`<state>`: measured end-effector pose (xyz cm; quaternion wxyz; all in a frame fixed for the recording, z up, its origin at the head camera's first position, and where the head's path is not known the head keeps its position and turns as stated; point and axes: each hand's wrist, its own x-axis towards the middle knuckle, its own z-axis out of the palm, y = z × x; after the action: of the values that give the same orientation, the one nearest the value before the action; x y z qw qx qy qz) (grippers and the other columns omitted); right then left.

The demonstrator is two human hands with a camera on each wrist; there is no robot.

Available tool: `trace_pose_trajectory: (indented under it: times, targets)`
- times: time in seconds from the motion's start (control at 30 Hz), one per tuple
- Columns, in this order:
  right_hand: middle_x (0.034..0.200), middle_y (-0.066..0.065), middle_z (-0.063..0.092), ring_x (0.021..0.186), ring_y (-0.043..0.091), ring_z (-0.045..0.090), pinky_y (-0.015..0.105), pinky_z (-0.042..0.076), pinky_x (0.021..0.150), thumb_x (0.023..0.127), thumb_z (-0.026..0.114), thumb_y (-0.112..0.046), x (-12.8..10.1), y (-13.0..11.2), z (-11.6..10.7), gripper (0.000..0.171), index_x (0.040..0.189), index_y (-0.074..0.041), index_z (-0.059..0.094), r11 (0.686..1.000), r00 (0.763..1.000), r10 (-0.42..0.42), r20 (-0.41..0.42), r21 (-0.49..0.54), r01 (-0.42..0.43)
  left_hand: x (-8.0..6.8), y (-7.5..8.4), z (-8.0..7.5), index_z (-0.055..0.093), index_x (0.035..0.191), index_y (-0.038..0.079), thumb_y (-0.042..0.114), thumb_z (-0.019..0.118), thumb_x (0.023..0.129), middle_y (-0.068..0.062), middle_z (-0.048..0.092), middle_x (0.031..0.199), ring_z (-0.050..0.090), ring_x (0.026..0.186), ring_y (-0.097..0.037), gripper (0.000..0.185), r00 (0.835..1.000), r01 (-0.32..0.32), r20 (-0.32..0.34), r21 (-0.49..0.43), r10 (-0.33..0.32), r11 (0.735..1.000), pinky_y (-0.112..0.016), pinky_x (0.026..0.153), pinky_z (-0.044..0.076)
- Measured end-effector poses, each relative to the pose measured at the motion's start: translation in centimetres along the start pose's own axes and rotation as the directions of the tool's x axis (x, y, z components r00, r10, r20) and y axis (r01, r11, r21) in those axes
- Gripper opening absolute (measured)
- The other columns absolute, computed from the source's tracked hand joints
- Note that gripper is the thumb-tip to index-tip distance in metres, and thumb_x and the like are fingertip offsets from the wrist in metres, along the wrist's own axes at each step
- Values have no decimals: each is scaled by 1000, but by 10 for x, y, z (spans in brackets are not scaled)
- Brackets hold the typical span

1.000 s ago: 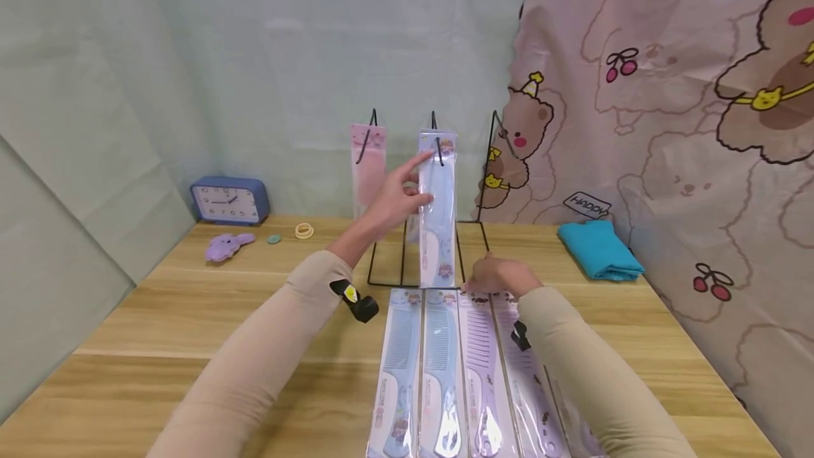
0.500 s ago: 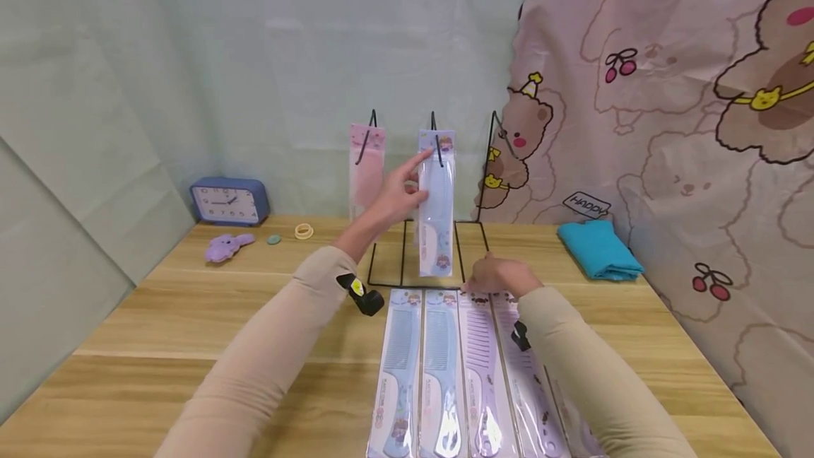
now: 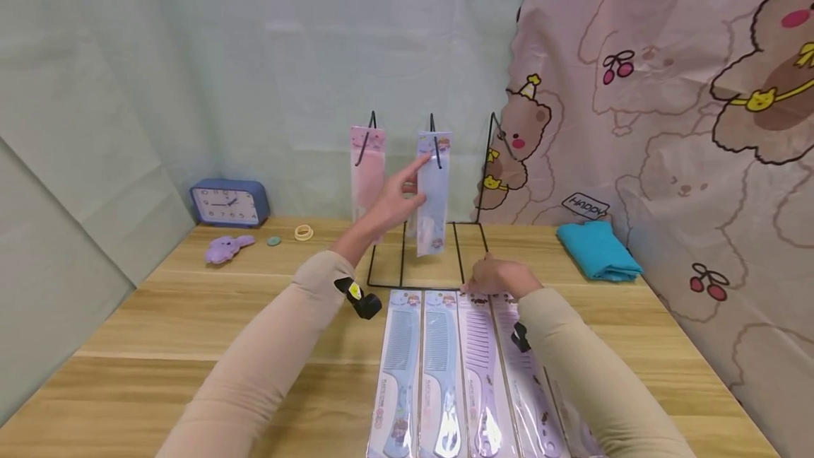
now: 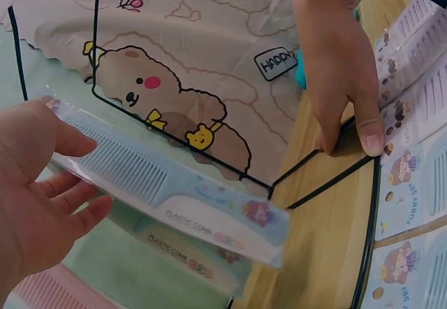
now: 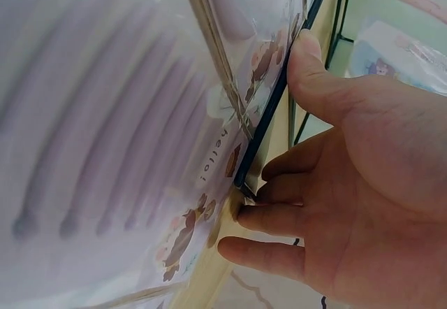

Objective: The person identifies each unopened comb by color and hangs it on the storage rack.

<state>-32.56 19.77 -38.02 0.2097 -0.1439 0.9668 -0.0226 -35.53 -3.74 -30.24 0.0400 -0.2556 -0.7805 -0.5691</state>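
Observation:
A black wire display rack (image 3: 484, 182) stands on the table with three hooks. From its middle hook hangs a light blue comb (image 3: 435, 193) in a clear printed package. My left hand (image 3: 393, 198) touches this package, its index finger straight against the top near the hook and its thumb at the left edge. In the left wrist view another blue packaged comb (image 4: 183, 254) shows behind it. A pink packaged comb (image 3: 367, 179) hangs on the left hook. My right hand (image 3: 501, 276) holds the rack's front base bar, thumb (image 5: 307, 61) pressed on it and fingers beyond.
Packaged blue combs (image 3: 398, 341) and purple combs (image 3: 480, 348) lie in a row before the rack. A blue clock (image 3: 230, 202), purple toy (image 3: 222, 249) and beige rings (image 3: 304, 232) sit left. Folded turquoise cloth (image 3: 599, 251) lies right.
The hanging blue comb package has moved back, its lower end swinging away from me and rising in view. My left index finger stays at its top. The right hand has not moved.

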Motion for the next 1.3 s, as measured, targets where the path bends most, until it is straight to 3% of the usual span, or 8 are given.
trace_pose_trajectory:
  times: [0.23,0.5,0.77,0.93,1.1,1.3]
  targets:
    - [155,34,26,146,46,21,59,24,115,103,51,-46,-2,0,0,60,132,5,61,1000,1000,0,-2,17,0,-10,-15,1,45,152,17,1,59,98,-17,43,148,50,129,-37,58,1000,-24,-12,57,25,998,-47,98,51]
    - [155,34,26,145,46,22,59,25,115,103,51,-46,-1,-1,-1,62,135,7,58,1000,1000,3,-9,18,-3,-26,-30,-1,58,140,10,7,61,97,-17,43,144,47,131,-39,43,1000,16,-28,87,-13,996,-50,102,47]
    - [157,34,21,144,47,25,60,26,114,103,51,-47,-1,-1,0,64,136,7,56,1000,1000,20,-3,20,-19,-45,-47,1,61,134,4,3,62,97,-19,46,140,50,128,-40,37,999,41,-23,122,-38,992,-49,103,47]
    - [156,35,22,145,47,23,60,24,115,103,50,-46,-1,-1,1,63,136,7,57,1000,1000,11,1,25,-11,-65,-58,4,54,141,1,6,64,97,-23,47,142,49,129,-42,46,996,75,32,120,-79,990,-49,99,50]
    - [156,35,21,144,47,23,60,24,115,103,51,-46,-1,-1,1,64,137,8,55,999,1000,15,-6,31,-15,-85,-63,9,41,151,5,17,70,95,-22,47,142,49,129,-40,64,984,142,95,121,-153,983,-49,98,50]
    - [157,35,18,145,47,22,59,23,116,103,51,-46,0,-1,3,66,138,9,53,998,1000,22,-5,51,-22,-110,-66,20,37,152,4,27,79,88,-23,46,143,50,127,-37,80,970,185,107,246,-217,951,-51,100,48]
